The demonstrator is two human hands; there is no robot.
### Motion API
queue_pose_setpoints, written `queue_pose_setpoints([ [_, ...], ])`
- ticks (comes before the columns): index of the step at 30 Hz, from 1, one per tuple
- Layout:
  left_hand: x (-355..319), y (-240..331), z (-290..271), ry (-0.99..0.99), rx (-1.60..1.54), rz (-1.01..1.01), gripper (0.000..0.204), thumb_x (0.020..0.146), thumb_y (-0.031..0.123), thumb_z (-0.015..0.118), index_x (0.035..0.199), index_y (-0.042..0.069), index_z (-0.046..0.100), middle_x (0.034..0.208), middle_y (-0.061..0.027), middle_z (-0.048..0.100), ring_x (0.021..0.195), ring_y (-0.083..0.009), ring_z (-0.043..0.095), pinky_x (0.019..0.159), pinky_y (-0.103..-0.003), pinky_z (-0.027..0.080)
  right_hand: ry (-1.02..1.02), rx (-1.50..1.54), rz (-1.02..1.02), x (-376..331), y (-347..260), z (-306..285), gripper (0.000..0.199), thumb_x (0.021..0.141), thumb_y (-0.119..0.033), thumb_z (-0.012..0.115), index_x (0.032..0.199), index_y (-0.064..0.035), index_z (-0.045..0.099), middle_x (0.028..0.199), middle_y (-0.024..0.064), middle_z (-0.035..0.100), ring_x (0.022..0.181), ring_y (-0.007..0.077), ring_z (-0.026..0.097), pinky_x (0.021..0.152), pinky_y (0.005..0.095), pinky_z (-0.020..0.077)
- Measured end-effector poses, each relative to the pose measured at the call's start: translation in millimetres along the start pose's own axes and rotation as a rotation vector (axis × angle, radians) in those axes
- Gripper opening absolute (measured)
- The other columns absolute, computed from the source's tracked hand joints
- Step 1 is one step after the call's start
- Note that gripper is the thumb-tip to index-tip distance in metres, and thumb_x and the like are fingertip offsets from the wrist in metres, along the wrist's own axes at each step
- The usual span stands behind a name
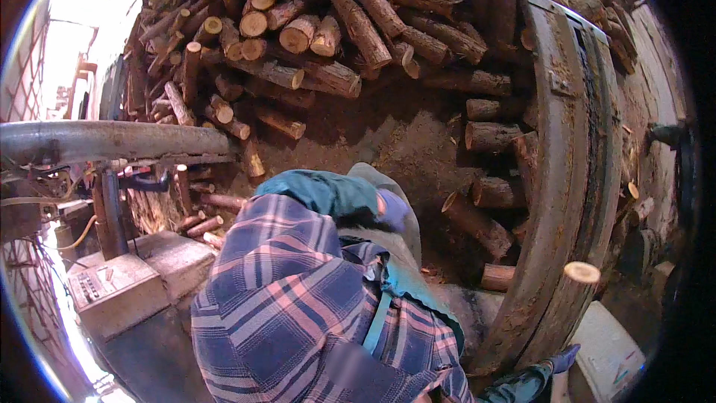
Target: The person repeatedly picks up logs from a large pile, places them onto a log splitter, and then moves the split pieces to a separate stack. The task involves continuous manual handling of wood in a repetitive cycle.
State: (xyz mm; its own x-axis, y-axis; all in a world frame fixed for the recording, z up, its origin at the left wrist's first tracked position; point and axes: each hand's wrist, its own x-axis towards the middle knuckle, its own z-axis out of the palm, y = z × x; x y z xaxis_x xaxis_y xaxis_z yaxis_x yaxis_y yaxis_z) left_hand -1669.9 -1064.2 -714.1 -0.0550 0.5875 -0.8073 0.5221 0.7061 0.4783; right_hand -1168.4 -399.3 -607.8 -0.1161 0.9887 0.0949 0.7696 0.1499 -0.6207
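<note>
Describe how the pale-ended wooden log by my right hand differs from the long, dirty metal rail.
The pale-ended wooden log by your right hand looks short; the long, dirty metal rail stretches much farther. The log is round; the rail has flat faces. The log's cut end is pale; the rail is dull brown. Both sit right of centre.

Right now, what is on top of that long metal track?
Near the lower end of the metal track, a log appears to rest, its pale cut end showing, with the right hand close by. Whatever lies under the log is hidden.
</note>
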Motion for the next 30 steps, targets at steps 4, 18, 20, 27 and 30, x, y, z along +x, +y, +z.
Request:
queue_pose_setpoints([
  [4, 10, -129, 23, 0.318, -0.341, -0.217, 0.051, 0.082, 0.045, 0.062, 0.112, 0.005, 0.072, 0.107, -0.0186, 0.073, 0.099, -0.036, 0.069, 0.087, -0.047, 0.053, -0.129, 0.354, -0.512, -83, -255, 145, 0.055, 0.105, -0.041, 0.045, 0.136, 0.0036, 0.055, 0.133, 0.015, 0.061, 0.118, 0.027, 0.06, 0.106, 0.0371, 0.0463],
  [18, 73, -453, -189, 0.869, -1.387, -0.186, 0.037, 0.094, 0.036, 0.072, 0.116, 0.006, 0.069, 0.097, -0.0009, 0.068, 0.085, -0.0101, 0.059, 0.073, -0.028, 0.048, -1.613, 0.456, 0.305, -492, -585, 741, 0.056, 0.099, -0.049, 0.061, 0.138, -0.0078, 0.057, 0.13, 0.0103, 0.065, 0.114, 0.0218, 0.063, 0.099, 0.0348, 0.0486],
  [20, 108, -519, -227, 0.922, -1.672, 0.155, 0.038, 0.096, 0.033, 0.071, 0.122, 0.007, 0.065, 0.102, 0.002, 0.064, 0.088, -0.0061, 0.054, 0.076, -0.024, 0.045, -1.61, 0.37, 0.271, -493, -586, 855, 0.064, 0.096, -0.056, 0.061, 0.14, -0.0105, 0.055, 0.133, 0.009, 0.064, 0.115, 0.022, 0.062, 0.098, 0.0363, 0.0487],
  [27, 144, -634, -381, 1.26, -1.766, -0.044, 0.052, 0.091, 0.026, 0.078, 0.132, 0.005, 0.053, 0.115, -0.0028, 0.061, 0.102, -0.0112, 0.058, 0.093, -0.027, 0.046, -1.483, 0.116, 0.16, -505, -736, 1120, 0.08, 0.096, -0.07, 0.046, 0.134, -0.0004, 0.06, 0.127, 0.014, 0.063, 0.108, 0.028, 0.059, 0.097, 0.0393, 0.0457],
  [30, 146, -644, -388, 1.122, -1.79, -0.013, 0.06, 0.093, 0.022, 0.077, 0.142, 0.009, 0.045, 0.112, -0.0024, 0.058, 0.098, -0.0098, 0.057, 0.09, -0.026, 0.046, -1.434, -0.14, -0.228, -517, -730, 1163, 0.087, 0.096, -0.073, 0.04, 0.137, 0.0014, 0.059, 0.134, 0.023, 0.062, 0.127, 0.0386, 0.055, 0.109, 0.0418, 0.0386],
])
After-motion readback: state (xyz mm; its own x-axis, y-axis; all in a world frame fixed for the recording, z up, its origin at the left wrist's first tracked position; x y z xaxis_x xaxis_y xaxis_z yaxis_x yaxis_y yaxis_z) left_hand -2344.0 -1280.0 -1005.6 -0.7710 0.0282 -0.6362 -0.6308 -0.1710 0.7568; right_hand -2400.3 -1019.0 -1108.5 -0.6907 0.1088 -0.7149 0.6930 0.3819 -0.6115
